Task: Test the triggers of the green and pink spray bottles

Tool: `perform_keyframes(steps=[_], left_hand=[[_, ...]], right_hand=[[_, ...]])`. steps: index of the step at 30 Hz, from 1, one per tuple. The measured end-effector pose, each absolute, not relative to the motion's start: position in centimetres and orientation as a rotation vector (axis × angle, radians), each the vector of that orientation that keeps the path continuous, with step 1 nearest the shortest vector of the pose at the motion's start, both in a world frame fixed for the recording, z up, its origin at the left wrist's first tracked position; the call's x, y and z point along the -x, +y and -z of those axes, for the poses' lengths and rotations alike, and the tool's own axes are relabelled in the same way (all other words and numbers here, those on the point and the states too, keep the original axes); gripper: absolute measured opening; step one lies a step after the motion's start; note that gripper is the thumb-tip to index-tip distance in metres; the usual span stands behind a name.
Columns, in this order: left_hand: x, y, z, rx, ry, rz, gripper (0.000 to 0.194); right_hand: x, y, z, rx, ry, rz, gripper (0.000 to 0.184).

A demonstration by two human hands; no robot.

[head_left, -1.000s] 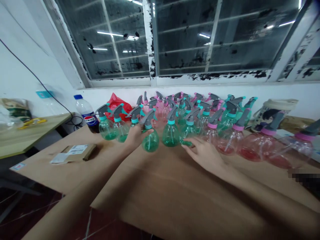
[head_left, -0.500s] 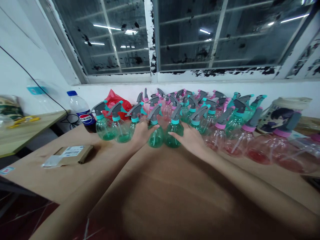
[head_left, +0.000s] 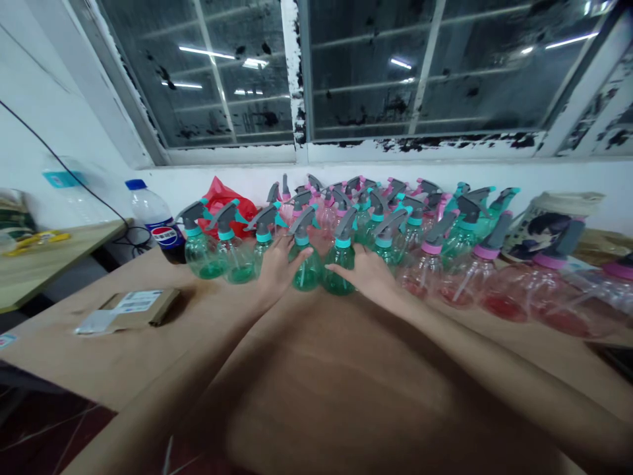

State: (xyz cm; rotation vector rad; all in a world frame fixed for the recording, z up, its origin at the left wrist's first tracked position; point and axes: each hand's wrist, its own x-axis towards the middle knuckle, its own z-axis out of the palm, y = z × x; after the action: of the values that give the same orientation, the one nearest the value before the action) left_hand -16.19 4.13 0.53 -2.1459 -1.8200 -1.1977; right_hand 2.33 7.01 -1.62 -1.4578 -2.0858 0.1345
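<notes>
Two green spray bottles with grey and turquoise trigger heads stand upright side by side at the front of a row. My left hand [head_left: 277,269] is curled round the left side of one spray bottle [head_left: 306,276], thumb across its front. The other spray bottle [head_left: 338,280] has my right hand [head_left: 370,272] round its right side, the thumb reaching over the front. Fingers of both hands are partly hidden behind the bottles. Just left of my left hand stands another green spray bottle [head_left: 262,254]; a further green one [head_left: 386,249] is behind my right hand.
Several pink spray bottles [head_left: 457,284] line the right side, with more bottles along the wall. At the left are a cola bottle [head_left: 165,227], a red plastic bag [head_left: 222,201] and a flat cardboard packet [head_left: 138,309]. A printed bag [head_left: 539,224] stands at the right.
The camera view has shifted slightly, so most things sit a little further left. Both hands stay at the same two bottles, with no clear movement of the bottles along the table.
</notes>
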Motion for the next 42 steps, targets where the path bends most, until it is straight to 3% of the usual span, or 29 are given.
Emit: perform_keyframes(steps=[9,18,22,34,42], left_hand=[[16.7,-2.2,0.4,2.196,-1.834,1.165,0.033],[10.2,-7.2,-0.6,2.755,-1.864,1.165,0.064],[7.1,-7.5,-1.7,2.922,-1.82,1.328,0.07],[1.4,-6.3,-1.0,3.026,-1.527,1.635,0.029],[1.3,-4.4,-0.5,3.006,-1.538,1.578,0.023]], right_hand=[[-3.5,2.6,1.8,1.433,-2.125,-0.052,0.069],[-7.2,-5.0,2.3,1.293,-2.232,0.123,0.045],[-9.0,-7.1,2.6,1.239,-2.236,0.121,0.055],[-12.3,-8.7,2.6,1.177,-2.167,0.246,0.074],[-17.3,-4.4,5.4,1.002,-2.357,-0.32,0.047]])
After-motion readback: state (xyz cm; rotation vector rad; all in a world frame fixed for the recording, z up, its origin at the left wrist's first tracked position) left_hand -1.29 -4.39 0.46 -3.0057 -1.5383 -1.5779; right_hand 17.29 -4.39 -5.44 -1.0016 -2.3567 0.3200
